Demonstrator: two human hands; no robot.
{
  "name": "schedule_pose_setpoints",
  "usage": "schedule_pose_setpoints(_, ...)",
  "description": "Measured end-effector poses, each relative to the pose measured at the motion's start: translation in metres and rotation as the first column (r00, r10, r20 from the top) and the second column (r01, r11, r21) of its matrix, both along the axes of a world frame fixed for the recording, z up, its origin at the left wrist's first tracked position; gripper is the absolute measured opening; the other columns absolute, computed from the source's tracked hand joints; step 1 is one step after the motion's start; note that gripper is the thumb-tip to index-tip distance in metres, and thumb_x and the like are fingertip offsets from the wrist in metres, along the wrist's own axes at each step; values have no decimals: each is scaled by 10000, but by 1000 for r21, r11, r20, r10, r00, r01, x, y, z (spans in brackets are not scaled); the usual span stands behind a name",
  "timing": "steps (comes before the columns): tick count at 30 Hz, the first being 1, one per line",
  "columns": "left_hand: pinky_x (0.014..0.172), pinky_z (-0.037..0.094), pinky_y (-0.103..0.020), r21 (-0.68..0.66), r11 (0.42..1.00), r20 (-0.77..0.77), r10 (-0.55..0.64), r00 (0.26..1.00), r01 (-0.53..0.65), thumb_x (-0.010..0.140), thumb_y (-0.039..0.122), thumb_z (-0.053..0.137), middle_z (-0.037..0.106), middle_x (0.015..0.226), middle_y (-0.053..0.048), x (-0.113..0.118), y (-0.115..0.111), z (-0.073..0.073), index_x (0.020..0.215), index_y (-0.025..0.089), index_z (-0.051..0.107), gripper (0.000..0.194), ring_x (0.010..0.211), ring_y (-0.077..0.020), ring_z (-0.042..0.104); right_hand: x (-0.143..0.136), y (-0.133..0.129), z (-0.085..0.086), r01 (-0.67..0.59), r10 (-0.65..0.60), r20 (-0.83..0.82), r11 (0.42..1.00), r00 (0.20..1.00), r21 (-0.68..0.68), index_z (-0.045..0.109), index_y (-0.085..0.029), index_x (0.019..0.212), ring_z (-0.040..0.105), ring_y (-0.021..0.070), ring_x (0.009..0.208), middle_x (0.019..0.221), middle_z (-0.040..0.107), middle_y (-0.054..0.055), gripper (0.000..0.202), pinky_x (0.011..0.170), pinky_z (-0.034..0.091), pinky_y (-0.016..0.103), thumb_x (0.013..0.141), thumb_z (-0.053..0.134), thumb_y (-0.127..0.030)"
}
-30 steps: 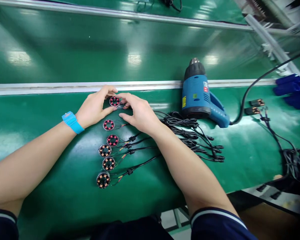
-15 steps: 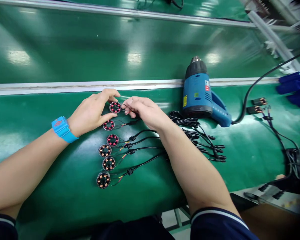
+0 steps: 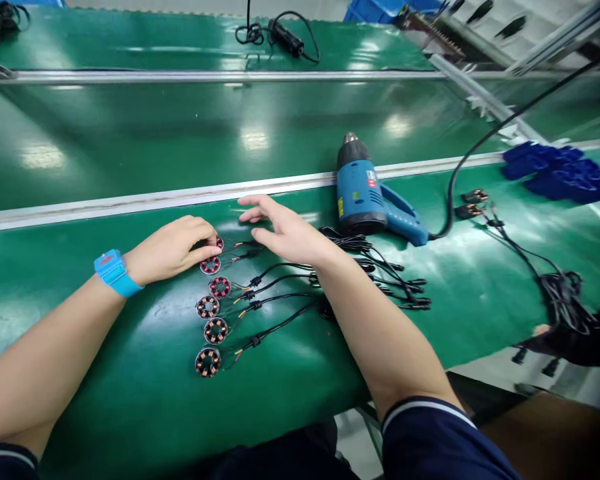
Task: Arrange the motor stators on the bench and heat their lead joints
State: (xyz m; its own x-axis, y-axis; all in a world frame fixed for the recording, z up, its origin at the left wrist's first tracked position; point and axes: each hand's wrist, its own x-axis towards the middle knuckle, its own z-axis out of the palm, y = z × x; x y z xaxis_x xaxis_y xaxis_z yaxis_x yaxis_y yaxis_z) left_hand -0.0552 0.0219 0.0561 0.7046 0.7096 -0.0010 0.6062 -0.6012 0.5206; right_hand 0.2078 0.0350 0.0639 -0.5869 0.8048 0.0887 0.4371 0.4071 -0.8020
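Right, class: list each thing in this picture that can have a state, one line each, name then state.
left hand: fingers curled, touching the top stator
right hand: open, flat, hovering over the wires
stators: lying flat in a column, wired
heat gun: lying on its side, plugged into its cord
cable bundle: loose on the belt

**Green benches under bright ceiling light**

A glossy green bench point(image 3: 130, 413) fills the near view, its far edge trimmed with a metal rail point(image 3: 130, 199). Beyond lies a green belt point(image 3: 180, 133) mirroring overhead lamps. A second rail point(image 3: 180, 75) bounds its far edge.
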Motion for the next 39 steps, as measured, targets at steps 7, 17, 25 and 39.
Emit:
schedule_pose_setpoints(7,951,471,-448,164,972,70,158,985,-167,1025,524,439,669,1140,-90,2,-8,9,1074,201,607,367,1071,-271,614,63,-30,32,149,-326,430,906,842,396,551,-156,1329,631,332,1068,1186,660,138,418,920,514,512,1011,513,-426)
schedule_pose_setpoints(17,1097,380,-551,242,926,109,272,956,-291,1049,438,395,596,1341,-128,-7,-65,7,1060,212,608,311,1350,-307,476,84,-57,-33,193,-525,490,794,695,577,533,-133,1397,520,353,1248,1384,557,183,553,1056,376,512,1050,425,-550)
schedule_pose_setpoints(25,1118,333,-627,329,933,-141,199,970,-144,1044,497,420,432,1555,-101,-7,-105,-13,1239,304,670,371,1498,-389,257,86,-64,-29,246,-619,540,756,571,606,575,-234,1399,542,382,1116,1226,620,169,618,976,397,547,990,482,-688)
schedule_pose_setpoints(39,1222,108,-674,282,957,-192,128,973,-70,771,901,508,35,1650,-264,24,-146,-14,1608,64,29,1277,1536,-443,0,140,-93,-14,104,-206,545,972,813,212,223,-287,1612,326,404,1419,1543,354,150,1164,1156,318,582,702,804,-721)
